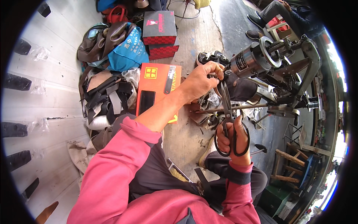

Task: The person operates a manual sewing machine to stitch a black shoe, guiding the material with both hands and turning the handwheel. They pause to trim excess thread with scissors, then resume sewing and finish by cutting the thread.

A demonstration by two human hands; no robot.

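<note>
In my right hand (pixel 238 138) is a pair of scissors (pixel 226 102), my fingers through its black loop handles and its long metal blades pointing up and away from me. My left hand (pixel 203 80) is closed in a pinch close to the blade tips. What it pinches is small, dark and partly hidden by the fingers. Just right of the blades, a dark shoe (pixel 241 88) sits on the lower arm of a hand-cranked shoe stitching machine (pixel 250 59). The cutting edges near the tips are hard to make out.
An orange box (pixel 160 80) with a black phone (pixel 147 101) on it lies left of my forearm. Beyond are a dark shoe box (pixel 159 27), a blue bag (pixel 128 54) and leather scraps (pixel 112 93). A wooden stool (pixel 289 164) stands at right; another person (pixel 276 13) sits far right.
</note>
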